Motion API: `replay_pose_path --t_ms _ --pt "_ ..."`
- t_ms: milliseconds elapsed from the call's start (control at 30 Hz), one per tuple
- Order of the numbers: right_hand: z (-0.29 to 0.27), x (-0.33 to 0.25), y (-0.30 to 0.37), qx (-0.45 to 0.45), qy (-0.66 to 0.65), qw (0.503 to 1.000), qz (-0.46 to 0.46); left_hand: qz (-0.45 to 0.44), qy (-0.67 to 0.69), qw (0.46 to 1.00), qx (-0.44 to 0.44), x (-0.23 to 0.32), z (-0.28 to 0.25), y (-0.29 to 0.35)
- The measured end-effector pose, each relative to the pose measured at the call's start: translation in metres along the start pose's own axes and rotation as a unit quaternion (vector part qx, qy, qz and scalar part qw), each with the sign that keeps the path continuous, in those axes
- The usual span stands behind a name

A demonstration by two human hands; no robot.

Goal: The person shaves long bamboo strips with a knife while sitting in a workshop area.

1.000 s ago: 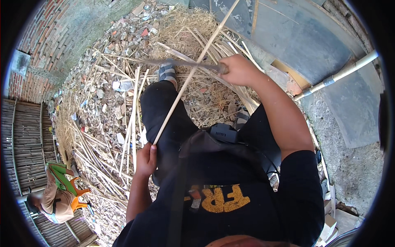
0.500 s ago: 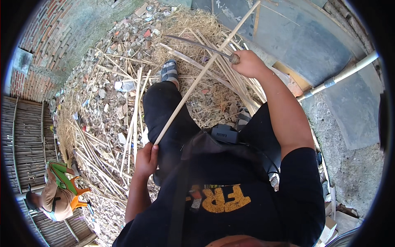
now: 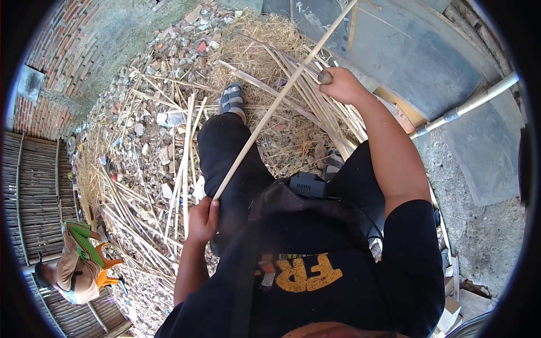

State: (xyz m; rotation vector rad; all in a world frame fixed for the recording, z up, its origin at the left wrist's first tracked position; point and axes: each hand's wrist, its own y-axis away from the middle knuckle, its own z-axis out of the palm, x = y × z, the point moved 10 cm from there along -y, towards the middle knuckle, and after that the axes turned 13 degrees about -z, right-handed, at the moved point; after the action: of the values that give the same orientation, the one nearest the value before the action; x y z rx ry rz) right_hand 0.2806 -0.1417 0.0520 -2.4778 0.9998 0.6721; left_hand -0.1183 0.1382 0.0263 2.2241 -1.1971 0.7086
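A long pale bamboo stick (image 3: 265,121) runs diagonally from my lap up to the top right. My left hand (image 3: 203,221) is closed around its lower end, beside my left knee. My right hand (image 3: 342,85) is raised near the stick's upper part, fisted around a tool's handle (image 3: 325,76) whose round butt shows beside the stick. The tool's blade is hidden or too blurred to make out. My left leg in dark trousers stretches forward, ending in a grey sandal (image 3: 231,99) on the straw.
Split bamboo strips (image 3: 183,163), dry straw and rubble cover the ground ahead. Woven bamboo panels (image 3: 34,186) and a brick wall (image 3: 62,73) stand at the left. Another person (image 3: 70,273) crouches at the lower left. A white pipe (image 3: 468,104) crosses concrete at the right.
My right hand has moved up and to the right along the stick; the long dark blade seen across the stick a second ago no longer shows. My left hand has stayed put.
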Motion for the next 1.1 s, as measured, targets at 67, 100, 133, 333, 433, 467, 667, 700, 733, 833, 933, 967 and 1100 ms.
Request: replay_pose_path --t_ms 67,100,133,333,433,467,667,700,733,833,933,967,1100 --pt "-0.002 -0.006 0.007 0.038 -0.006 0.999 -0.008 -0.015 0.011 1.0 -0.02 0.0 0.0 0.001" --pt "0.003 -0.01 0.009 0.014 -0.011 1.0 -0.023 -0.016 0.011 1.0 -0.017 0.001 -0.001 0.001" --pt "0.003 -0.03 0.01 -0.011 -0.016 0.999 -0.037 -0.018 0.011 1.0 -0.015 0.0 -0.001 0.001" --pt "0.036 -0.097 0.023 -0.165 0.043 0.979 -0.115 0.004 -0.005 1.0 -0.005 0.002 0.0 0.002" --pt "0.03 -0.078 0.018 -0.138 -0.003 0.982 -0.125 -0.004 -0.01 1.0 -0.006 0.004 0.0 -0.002" --pt "0.027 -0.048 0.014 -0.108 -0.024 0.991 -0.077 -0.004 -0.011 1.0 -0.01 0.006 0.002 -0.003" --pt "-0.002 -0.006 0.01 0.036 0.022 0.999 -0.028 0.0 -0.043 0.999 0.013 0.005 -0.003 0.002" --pt "0.006 -0.001 0.011 0.004 0.012 1.0 -0.024 -0.002 -0.049 0.999 0.01 0.006 -0.003 0.002" --pt "0.01 -0.013 0.01 -0.03 0.0 0.999 -0.023 -0.01 -0.051 0.999 0.01 0.003 -0.004 0.003" --pt "0.031 -0.055 0.016 -0.129 0.005 0.991 -0.045 -0.016 -0.058 0.998 0.008 0.004 -0.004 0.004" --pt "0.04 -0.085 0.022 -0.158 0.059 0.982 -0.086 -0.005 -0.061 0.998 0.011 0.01 -0.005 0.005" --pt "0.036 -0.091 0.022 -0.163 0.068 0.98 -0.089 0.0 -0.055 0.998 0.01 0.01 -0.005 0.004" --pt "0.033 -0.035 0.009 -0.119 0.0 0.992 -0.034 0.014 -0.046 0.998 0.028 0.009 0.0 -0.001"
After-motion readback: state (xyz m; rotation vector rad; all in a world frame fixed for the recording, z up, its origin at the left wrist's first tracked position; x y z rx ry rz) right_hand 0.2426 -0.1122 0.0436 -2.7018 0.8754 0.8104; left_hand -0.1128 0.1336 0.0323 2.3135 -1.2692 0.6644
